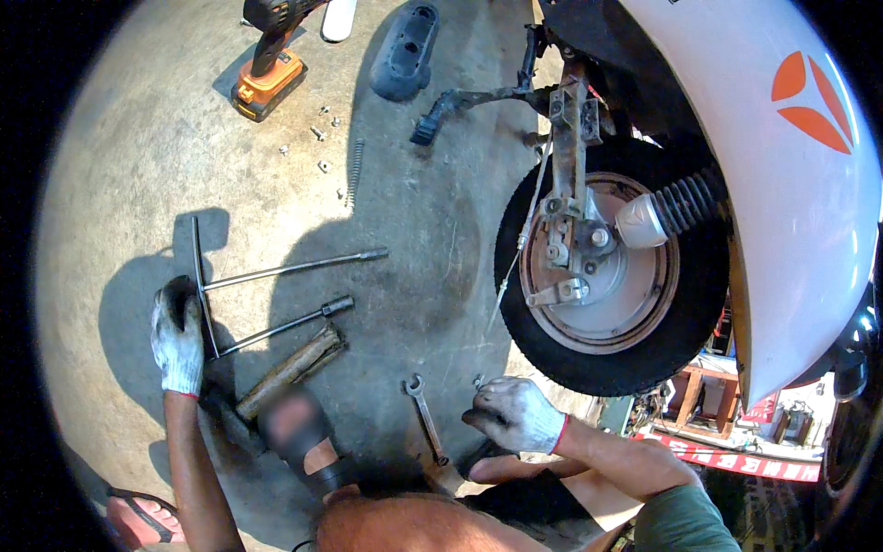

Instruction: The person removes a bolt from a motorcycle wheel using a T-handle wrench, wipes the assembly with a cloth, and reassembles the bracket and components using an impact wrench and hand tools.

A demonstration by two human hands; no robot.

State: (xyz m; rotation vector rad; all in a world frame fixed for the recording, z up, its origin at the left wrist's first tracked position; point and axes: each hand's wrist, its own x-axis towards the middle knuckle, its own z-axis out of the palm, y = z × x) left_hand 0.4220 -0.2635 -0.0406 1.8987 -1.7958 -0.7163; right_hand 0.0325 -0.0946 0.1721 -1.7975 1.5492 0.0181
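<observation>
My left hand point(177, 336), in a white glove with dark-stained fingers, is curled at the crossbar of a T-handle socket wrench point(294, 268). A second T-handle wrench point(285, 325) lies just nearer to me, its shaft slanting to the right. My right hand point(518, 416), gloved too, is closed low in front of the rear wheel point(515, 317) of a white scooter point(763, 184). A small metal piece point(478, 380) shows by its fingers; whether they grip it is hidden. An open-end wrench point(424, 417) rests on the floor left of that hand.
Toward the far left stands an orange and black cordless drill point(269, 83). Several small bolts point(318, 133) and a long spring point(355, 170) lie on the concrete, with a dark oblong cover point(406, 51) beyond. A worn tube-like piece point(292, 370) lies near my left arm.
</observation>
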